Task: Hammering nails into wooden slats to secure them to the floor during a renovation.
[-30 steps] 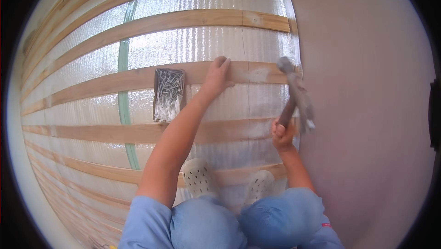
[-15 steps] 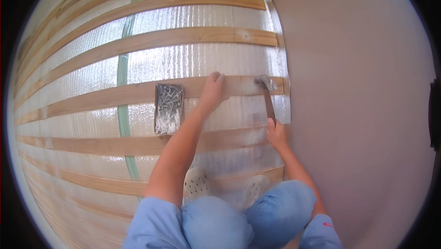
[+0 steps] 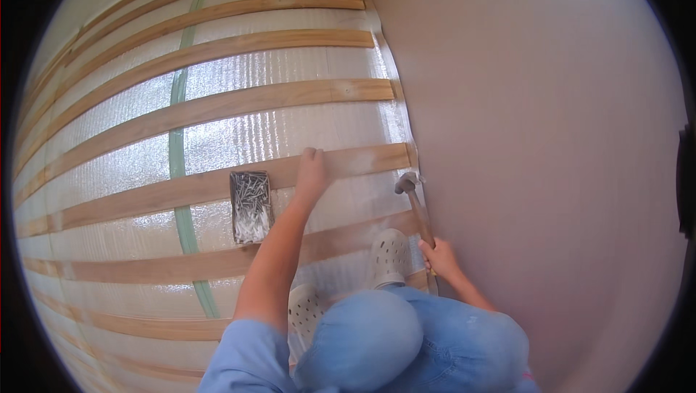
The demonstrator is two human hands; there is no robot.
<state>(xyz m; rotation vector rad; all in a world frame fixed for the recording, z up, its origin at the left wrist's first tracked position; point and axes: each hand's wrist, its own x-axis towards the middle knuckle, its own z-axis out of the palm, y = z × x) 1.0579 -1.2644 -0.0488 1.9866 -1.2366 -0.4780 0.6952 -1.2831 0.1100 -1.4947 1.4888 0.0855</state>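
My right hand (image 3: 441,257) grips the wooden handle of a hammer (image 3: 418,208). The hammer's metal head lies just beyond a wooden batten's right end, close to the wall, apart from the wood. My left hand (image 3: 312,173) is curled at a wooden batten (image 3: 362,159); what its fingers close around, if anything, is hidden. Left of that forearm sits an open box of nail anchors (image 3: 251,208), metal nails with white plastic sleeves, lying across the same batten.
Parallel battens (image 3: 290,94) run over shiny foil sheeting (image 3: 239,128), crossed by green tape (image 3: 177,154). A plain pinkish-brown wall (image 3: 544,139) rises along the right. My feet, in pale perforated clogs (image 3: 391,255), stand among the near battens.
The hammer has come off the batten, moving nearer to me. My right leg has shifted, with its clog further forward. The whole view has swung a little; my left hand stays at the same batten.
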